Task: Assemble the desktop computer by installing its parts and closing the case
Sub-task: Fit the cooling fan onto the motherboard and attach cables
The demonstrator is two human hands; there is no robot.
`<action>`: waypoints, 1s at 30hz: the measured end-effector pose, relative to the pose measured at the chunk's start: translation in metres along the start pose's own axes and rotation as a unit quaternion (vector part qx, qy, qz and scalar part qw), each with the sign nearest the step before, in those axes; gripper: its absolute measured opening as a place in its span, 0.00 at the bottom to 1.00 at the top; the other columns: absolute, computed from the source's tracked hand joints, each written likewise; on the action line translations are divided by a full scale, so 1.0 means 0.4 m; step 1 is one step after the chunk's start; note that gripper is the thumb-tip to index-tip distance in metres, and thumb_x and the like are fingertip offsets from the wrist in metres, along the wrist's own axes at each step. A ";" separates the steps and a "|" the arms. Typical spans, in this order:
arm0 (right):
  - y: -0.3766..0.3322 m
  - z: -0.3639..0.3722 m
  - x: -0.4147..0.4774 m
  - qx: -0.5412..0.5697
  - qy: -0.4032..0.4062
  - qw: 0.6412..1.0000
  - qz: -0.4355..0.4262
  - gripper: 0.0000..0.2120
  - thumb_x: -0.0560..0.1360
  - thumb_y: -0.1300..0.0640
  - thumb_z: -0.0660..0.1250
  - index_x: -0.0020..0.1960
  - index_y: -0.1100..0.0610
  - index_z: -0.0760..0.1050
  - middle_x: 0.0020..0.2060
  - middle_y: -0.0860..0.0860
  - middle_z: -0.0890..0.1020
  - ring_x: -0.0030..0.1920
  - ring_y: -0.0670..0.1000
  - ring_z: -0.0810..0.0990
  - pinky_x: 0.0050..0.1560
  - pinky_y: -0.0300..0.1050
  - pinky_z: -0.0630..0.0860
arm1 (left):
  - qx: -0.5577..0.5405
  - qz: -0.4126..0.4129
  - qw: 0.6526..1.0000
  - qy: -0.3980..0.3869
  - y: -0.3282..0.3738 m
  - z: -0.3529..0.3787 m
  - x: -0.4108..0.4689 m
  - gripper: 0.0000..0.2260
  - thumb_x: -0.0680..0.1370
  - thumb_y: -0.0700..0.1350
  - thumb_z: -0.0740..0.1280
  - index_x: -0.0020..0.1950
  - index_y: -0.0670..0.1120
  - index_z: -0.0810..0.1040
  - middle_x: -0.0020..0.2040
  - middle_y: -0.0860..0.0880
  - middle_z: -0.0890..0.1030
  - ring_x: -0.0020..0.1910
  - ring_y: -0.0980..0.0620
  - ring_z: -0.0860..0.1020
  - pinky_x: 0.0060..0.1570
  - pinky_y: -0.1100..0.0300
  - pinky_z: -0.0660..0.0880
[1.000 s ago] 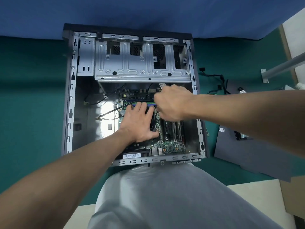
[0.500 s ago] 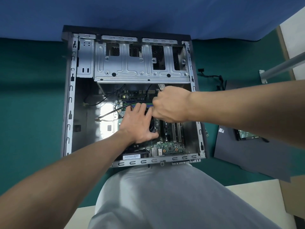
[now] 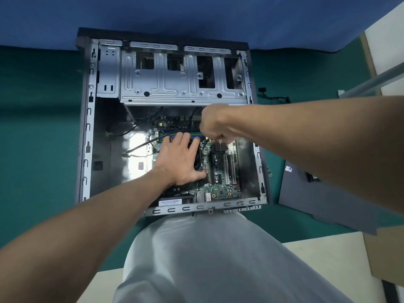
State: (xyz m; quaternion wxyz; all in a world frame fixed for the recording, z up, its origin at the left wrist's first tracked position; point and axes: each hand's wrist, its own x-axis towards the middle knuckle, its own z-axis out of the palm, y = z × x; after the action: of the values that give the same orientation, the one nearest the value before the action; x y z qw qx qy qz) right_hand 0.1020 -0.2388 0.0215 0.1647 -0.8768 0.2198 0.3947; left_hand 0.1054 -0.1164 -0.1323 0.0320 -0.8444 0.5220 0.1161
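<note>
Closest in is the person's lap in grey trousers (image 3: 196, 259), right up against the open computer case (image 3: 87, 127) lying on the green worktop (image 3: 32, 138). The left hand (image 3: 180, 159) hasn't budged since half a second ago: fingers spread flat, pressing on the black cooler fan (image 3: 198, 164) on the motherboard (image 3: 220, 189). The right hand (image 3: 215, 125) has shifted a bit toward the far side, so the little finned heatsink (image 3: 219, 146) it was covering now shows. Its fingers are clenched round a thin dark tool (image 3: 203, 145) poking down at the board, and the fist hides the rest of it. Further back sits the metal drive cage (image 3: 164, 88). Off to the right, a side panel (image 3: 328, 197) and a loose black cable (image 3: 274, 97) lie on the worktop.
</note>
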 end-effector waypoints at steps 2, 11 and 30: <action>-0.009 0.000 -0.015 -0.037 -0.032 0.999 -0.013 0.12 0.79 0.62 0.59 0.37 0.58 0.68 0.34 0.53 0.71 0.31 0.50 0.69 0.29 0.39 0.66 | -0.001 0.000 1.000 0.000 -0.002 -0.003 -0.001 0.43 0.64 0.75 0.49 0.67 0.45 0.63 0.59 0.43 0.69 0.58 0.44 0.67 0.54 0.44 0.65; 0.032 0.015 -0.050 -0.479 0.064 0.818 -0.313 0.06 0.79 0.62 0.58 0.45 0.58 0.72 0.32 0.53 0.66 0.43 0.59 0.79 0.36 0.48 0.69 | -0.007 0.007 1.000 -0.004 -0.002 -0.009 -0.004 0.40 0.64 0.74 0.48 0.61 0.45 0.69 0.57 0.44 0.71 0.56 0.45 0.67 0.54 0.44 0.65; 0.058 0.037 -0.053 -0.294 0.000 0.947 -0.131 0.03 0.77 0.66 0.59 0.48 0.60 0.70 0.34 0.52 0.70 0.31 0.48 0.70 0.23 0.39 0.62 | 0.001 0.009 1.000 0.020 -0.006 0.003 -0.004 0.39 0.64 0.75 0.49 0.61 0.46 0.61 0.55 0.44 0.70 0.54 0.45 0.68 0.51 0.46 0.66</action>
State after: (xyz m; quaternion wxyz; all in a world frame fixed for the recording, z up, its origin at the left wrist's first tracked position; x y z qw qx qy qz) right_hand 0.0686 -0.2462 0.0257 -0.0498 -0.9072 -0.0227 0.4171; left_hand 0.1065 -0.1139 -0.1332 0.0215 -0.8416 0.5304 0.0991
